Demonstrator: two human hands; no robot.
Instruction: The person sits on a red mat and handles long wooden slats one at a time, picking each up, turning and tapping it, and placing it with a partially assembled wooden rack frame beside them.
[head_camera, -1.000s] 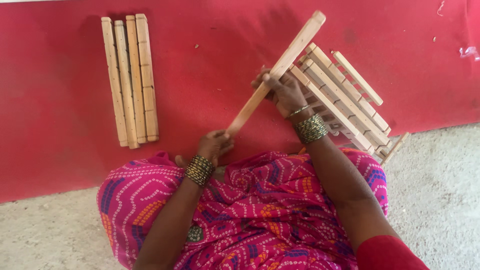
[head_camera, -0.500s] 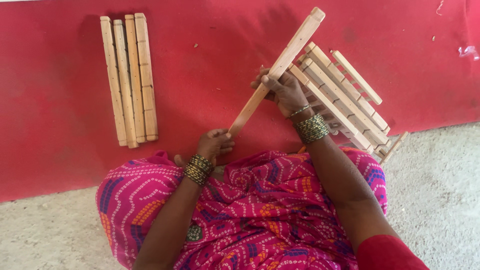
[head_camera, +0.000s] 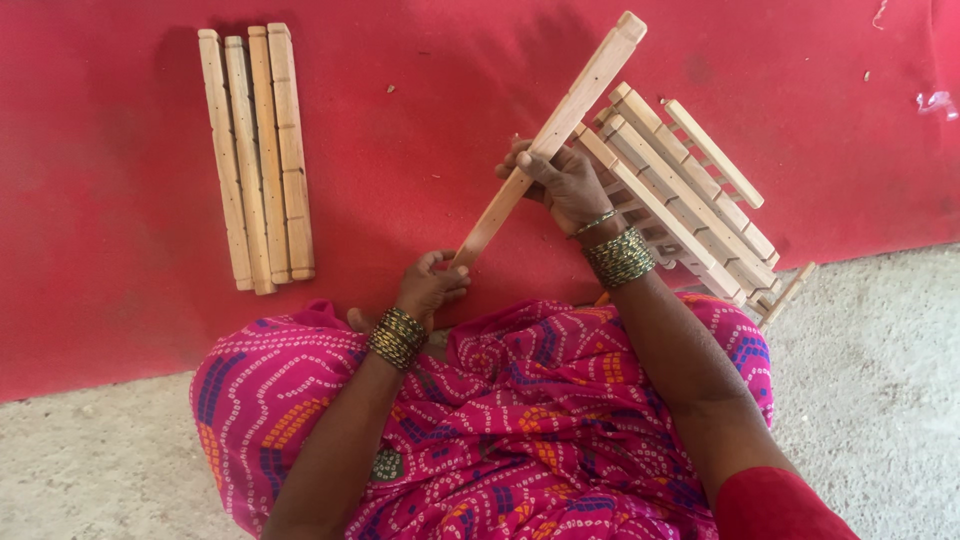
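A long pale wooden bar with small holes (head_camera: 575, 108) slants from lower left to upper right over the red mat (head_camera: 400, 130). My left hand (head_camera: 432, 286) grips its near end. My right hand (head_camera: 560, 180) holds it around the middle, pressed against a wooden frame of parallel slats (head_camera: 690, 190) that lies on the mat to the right. Both wrists wear stacked bangles. My right hand hides where the bar meets the frame.
Several loose wooden bars (head_camera: 258, 150) lie side by side at the upper left of the mat. My lap in pink patterned cloth (head_camera: 500, 420) fills the bottom. Grey concrete floor (head_camera: 880, 400) borders the mat at right and below.
The bar and both hands have stayed almost in place; only a slight shift of the left hand's fingers on the bar's end shows.
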